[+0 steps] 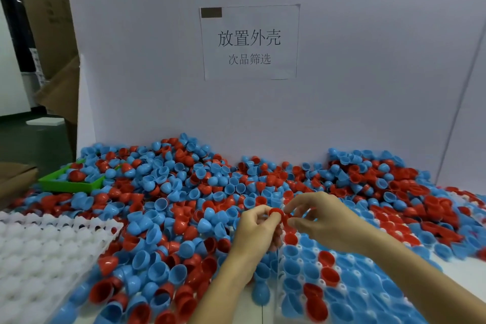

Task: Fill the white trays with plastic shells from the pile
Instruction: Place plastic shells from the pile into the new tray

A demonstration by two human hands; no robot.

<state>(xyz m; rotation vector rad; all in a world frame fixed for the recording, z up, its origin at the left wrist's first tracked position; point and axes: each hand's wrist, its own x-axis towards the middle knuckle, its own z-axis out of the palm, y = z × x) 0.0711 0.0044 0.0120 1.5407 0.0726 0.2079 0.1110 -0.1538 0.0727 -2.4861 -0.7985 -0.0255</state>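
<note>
**Both hands on one red shell above the part-filled tray**

Head view: The left hand (256,229) and the right hand (319,218) meet near the middle of the table, just past the far edge of the right-hand white tray (349,287). Between them sits a single red shell (276,212); the left thumb and fingers are curled onto it from the left, and the right fingertips pinch it from the right, so each hand grips that same shell.

The right-hand white tray lies under the right forearm and already carries blue and red shells seated open side up in its cups. A second white tray (39,252) lies at the lower left, its bumpy cups showing no shells.

The pile of shells (184,192), blue and red mixed, spreads across the table from the white backboard (157,60) toward the person, lapping round both trays. A green bin (71,184) stands at the left rear, half buried, with shells inside. A paper sign (249,42) with printed characters is fixed to the backboard.
</note>
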